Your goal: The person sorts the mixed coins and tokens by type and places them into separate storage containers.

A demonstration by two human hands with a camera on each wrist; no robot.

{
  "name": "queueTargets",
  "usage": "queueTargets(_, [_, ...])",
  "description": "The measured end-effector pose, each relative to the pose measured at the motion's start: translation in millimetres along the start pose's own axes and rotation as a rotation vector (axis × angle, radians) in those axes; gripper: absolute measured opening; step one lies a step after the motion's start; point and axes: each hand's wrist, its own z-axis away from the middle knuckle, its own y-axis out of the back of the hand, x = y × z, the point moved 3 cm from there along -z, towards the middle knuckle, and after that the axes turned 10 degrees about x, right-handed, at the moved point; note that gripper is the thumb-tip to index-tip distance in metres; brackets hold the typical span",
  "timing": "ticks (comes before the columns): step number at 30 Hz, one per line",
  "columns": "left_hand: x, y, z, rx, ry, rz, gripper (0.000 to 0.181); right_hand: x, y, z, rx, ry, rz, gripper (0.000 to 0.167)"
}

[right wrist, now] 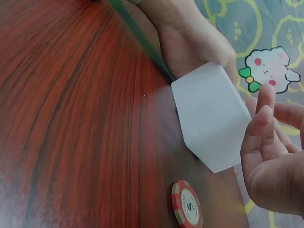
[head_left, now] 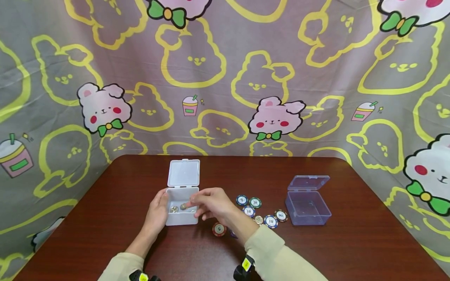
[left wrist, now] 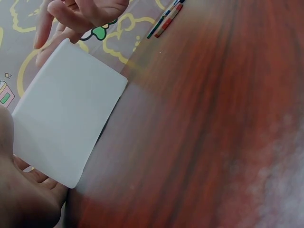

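Note:
A white plastic box stands on the table with its hinged lid raised at the back. My left hand grips its left side, the thumb along the rim; in the left wrist view that hand curves around the box. Over the front right of the box, my right hand reaches in and pinches a gold-coloured coin at its fingertips. Another coin lies on the box floor. In the right wrist view, the curled fingers of the right hand hide the pinch.
Right of the box lie several poker chips, among them a red chip, a green chip and a blue chip, with a gold coin among them. A translucent bluish box with its lid up stands farther right.

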Motion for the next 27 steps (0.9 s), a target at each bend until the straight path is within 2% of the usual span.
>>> queueTargets(15, [4.3, 1.3, 0.2, -0.018, -0.006, 0.0, 0.047, 3.4, 24.3, 15.0, 0.003, 0.012, 0.033, 0.029])
queueTargets(22, [2.5, 2.1, -0.4, -0.016, 0.024, -0.001, 0.045, 6.5, 45.0, 23.6, -0.025, 0.015, 0.06, 0.03])
queueTargets(27, [3.1, 1.9, -0.2, -0.023, 0.023, 0.002, 0.045, 11.8, 66.0, 30.5, -0.025, 0.004, 0.085, 0.033])
